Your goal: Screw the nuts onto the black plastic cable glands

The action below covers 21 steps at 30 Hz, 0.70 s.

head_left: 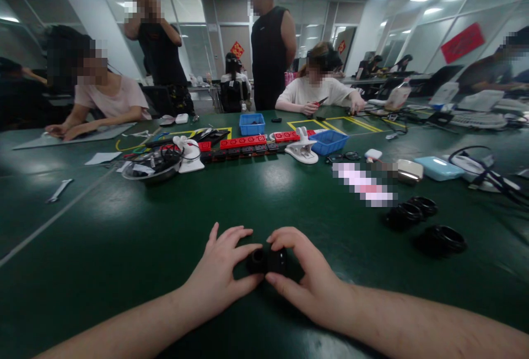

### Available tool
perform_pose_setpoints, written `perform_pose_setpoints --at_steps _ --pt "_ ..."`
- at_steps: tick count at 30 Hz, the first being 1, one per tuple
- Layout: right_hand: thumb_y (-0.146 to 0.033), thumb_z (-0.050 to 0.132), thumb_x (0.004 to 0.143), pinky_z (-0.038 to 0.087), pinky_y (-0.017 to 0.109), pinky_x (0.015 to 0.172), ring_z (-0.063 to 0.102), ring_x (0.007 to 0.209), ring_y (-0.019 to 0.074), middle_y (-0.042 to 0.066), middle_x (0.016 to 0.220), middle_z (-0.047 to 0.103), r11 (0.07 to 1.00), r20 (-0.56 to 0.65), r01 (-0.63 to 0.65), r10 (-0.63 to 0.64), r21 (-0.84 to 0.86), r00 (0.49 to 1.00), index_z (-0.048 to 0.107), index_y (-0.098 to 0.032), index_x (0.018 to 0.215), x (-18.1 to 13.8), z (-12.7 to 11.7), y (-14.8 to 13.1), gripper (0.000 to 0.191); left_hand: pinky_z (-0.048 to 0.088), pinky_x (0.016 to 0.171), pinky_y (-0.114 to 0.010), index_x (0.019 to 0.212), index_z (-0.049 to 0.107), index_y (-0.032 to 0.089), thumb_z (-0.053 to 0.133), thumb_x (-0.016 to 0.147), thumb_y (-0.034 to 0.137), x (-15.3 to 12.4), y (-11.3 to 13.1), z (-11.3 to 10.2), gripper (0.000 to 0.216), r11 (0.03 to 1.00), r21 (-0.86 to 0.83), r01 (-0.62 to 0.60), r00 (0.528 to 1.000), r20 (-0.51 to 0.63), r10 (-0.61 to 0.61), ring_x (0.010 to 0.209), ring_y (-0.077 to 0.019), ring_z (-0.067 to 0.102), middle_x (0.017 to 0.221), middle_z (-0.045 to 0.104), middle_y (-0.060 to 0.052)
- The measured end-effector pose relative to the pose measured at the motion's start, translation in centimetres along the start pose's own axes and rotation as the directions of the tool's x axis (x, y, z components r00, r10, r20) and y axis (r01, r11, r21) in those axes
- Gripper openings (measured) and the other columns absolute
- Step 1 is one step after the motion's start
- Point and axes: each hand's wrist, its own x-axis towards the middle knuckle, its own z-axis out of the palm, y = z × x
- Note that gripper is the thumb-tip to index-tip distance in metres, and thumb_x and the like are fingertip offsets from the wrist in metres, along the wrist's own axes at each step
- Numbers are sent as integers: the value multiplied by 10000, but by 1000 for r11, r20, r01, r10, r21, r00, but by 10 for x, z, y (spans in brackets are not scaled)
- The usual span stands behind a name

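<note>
Evidently, at the lower centre of the frame, the left hand (pixel 225 264) pinches a hollow black piece (pixel 256 263) between thumb and forefinger, and the right hand (pixel 305 271) grips a blocky black piece (pixel 276 261) just beside it, low over the counter (pixel 165 227). Whether the pieces touch, I cannot tell. A loose fingertip hold could let either slip, and fingers this crowded might knock one over. Farther off, at right, lie black ring-shaped parts (pixel 438 245); beyond them, above centre, sits a blue bin (pixel 252 125).
</note>
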Motion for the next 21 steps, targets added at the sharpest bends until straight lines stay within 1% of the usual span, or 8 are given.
perform_pose_setpoints --at_steps 4,6,8,11,14,18,21 --pt "-177 525 781 434 337 857 517 998 172 73 1087 535 998 29 -62 63 -17 998 423 -211 1107 1 0 3 343 106 1009 -638 1132 554 332 591 759 381 -1 -1 2 377 1000 10 -7 1000 7 6 1206 -304 392 1275 488 -38" --pt "-196 508 810 428 343 861 511 1005 174 71 1094 543 998 52 -49 51 -48 997 422 -215 1161 3 -2 4 361 110 1011 -636 1149 543 333 586 766 396 -1 -1 2 390 1000 10 -7 1000 11 7 1214 -305 382 1286 481 -37" --pt "-210 492 832 422 345 859 504 1002 174 64 1074 553 997 55 -22 26 -77 998 448 -219 1163 6 -4 5 334 108 1011 -636 1163 536 332 583 768 418 0 -2 3 407 1000 15 -7 1000 15 7 1222 -309 372 1299 470 -38" --pt "-230 497 837 419 346 857 501 998 176 63 1051 560 996 37 -32 35 -87 999 495 -214 1117 9 -6 10 280 100 1007 -643 1176 531 328 575 768 460 0 -3 4 431 999 32 -6 1000 17 5 1234 -317 355 1317 455 -48" --pt "-248 559 794 431 331 827 522 953 171 55 1011 567 993 16 -89 90 -74 996 516 -201 1044 12 -6 16 258 95 1004 -645 1181 530 325 571 768 474 0 -3 4 441 999 46 -7 1000 17 6 1241 -317 346 1324 450 -59" --pt "-234 625 725 443 313 772 538 865 159 37 928 568 982 -3 -179 180 -61 984 511 -191 921 15 -5 20 230 93 1006 -644 1181 533 319 576 768 463 -1 -2 3 439 999 38 -8 1000 10 7 1243 -317 345 1328 447 -62" --pt "-190 624 707 435 315 779 528 885 161 39 927 548 981 -9 -186 186 -63 983 491 -189 791 18 -6 18 157 94 1008 -642 1183 532 310 576 770 452 -1 -1 1 439 1000 19 -12 1000 10 12 1240 -315 351 1322 456 -62"
